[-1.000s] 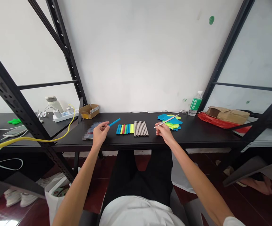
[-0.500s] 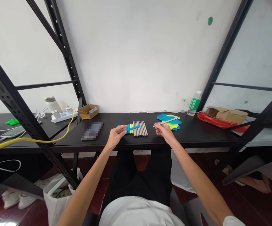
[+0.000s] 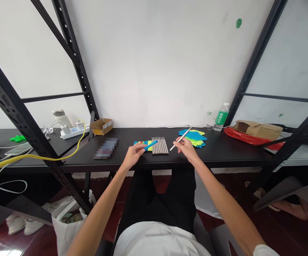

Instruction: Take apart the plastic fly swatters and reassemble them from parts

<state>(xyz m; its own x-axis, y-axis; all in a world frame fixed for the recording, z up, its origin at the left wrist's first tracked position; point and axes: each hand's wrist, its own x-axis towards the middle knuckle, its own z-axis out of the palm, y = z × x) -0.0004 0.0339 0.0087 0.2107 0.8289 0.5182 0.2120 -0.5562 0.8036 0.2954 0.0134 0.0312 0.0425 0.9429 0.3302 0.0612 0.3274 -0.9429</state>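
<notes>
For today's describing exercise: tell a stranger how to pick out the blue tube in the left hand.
Find the black table. At its middle lies a row of coloured tubes. The left hand holds one blue tube slanted across that row, the only one not lying straight.

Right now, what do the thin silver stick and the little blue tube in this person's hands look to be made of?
The thin silver stick in the right hand looks like metal: grey, slim, straight, with a pale sheen, possibly steel. The blue tube in the left hand looks like matte plastic or silicone: a flat, bright colour with no glint. Neither can be settled at this size.
</notes>
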